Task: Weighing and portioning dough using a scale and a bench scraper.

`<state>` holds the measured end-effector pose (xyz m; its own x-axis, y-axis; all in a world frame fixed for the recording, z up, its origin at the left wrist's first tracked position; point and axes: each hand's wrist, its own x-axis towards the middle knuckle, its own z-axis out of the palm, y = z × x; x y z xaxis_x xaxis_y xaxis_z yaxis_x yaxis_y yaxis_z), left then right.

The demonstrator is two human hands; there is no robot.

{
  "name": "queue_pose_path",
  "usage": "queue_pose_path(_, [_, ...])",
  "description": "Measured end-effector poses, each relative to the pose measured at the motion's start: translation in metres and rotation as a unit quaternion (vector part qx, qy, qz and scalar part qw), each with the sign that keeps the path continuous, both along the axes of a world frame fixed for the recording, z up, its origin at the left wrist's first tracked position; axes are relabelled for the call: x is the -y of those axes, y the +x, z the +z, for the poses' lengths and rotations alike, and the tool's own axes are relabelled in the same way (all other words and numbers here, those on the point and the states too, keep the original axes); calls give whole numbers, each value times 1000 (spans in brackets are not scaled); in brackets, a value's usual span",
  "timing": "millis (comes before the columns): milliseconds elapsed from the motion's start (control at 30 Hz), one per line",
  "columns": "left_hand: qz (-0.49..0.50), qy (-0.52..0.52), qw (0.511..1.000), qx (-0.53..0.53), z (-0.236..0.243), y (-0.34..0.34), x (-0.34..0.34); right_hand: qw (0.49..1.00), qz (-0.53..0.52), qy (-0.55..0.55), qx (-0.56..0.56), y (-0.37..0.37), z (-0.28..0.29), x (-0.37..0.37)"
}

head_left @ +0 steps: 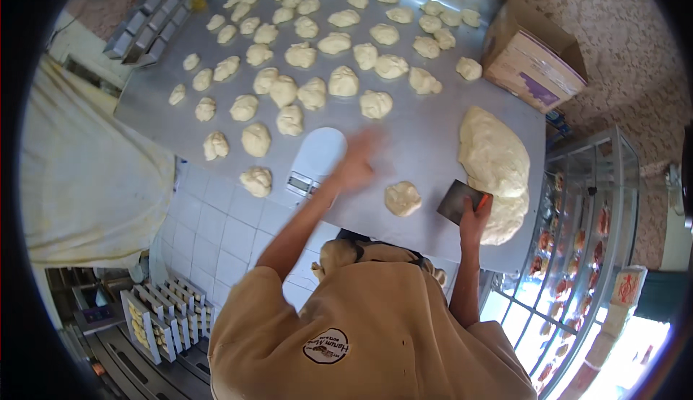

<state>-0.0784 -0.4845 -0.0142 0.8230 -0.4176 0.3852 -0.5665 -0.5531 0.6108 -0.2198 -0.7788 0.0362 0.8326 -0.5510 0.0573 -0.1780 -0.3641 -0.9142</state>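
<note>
My left hand is blurred by motion over the steel table, beside a white digital scale; its fingers are smeared. My right hand grips a metal dough scraper with an orange handle, at the left edge of a large dough mass. A single lump of dough lies between my hands. Many other dough lumps are spread over the far and left parts of the table.
An open cardboard box sits at the back right, metal tins at the back left. A glass display case stands at right. A draped cloth and a rack of trays are at left, near tiled floor.
</note>
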Motion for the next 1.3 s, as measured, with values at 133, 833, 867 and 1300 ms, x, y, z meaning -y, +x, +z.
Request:
queue_pose_path(133, [-184,131,972,-61,-22,-73,71,999,-17,-13,-23,1,23,13])
queue_pose_path(833, [-57,-92,987,-121,-37,-72,241,929,170,-295,-144,88,-28,86])
queue_pose_path(867, [-69,-149,973,-160,-39,-79,244,938,150,-274,-153,80,-37,88])
queue_pose_path(1300, [32,-245,930,-273,-16,-128,198,967,1,-187,-174,-18,-43,42])
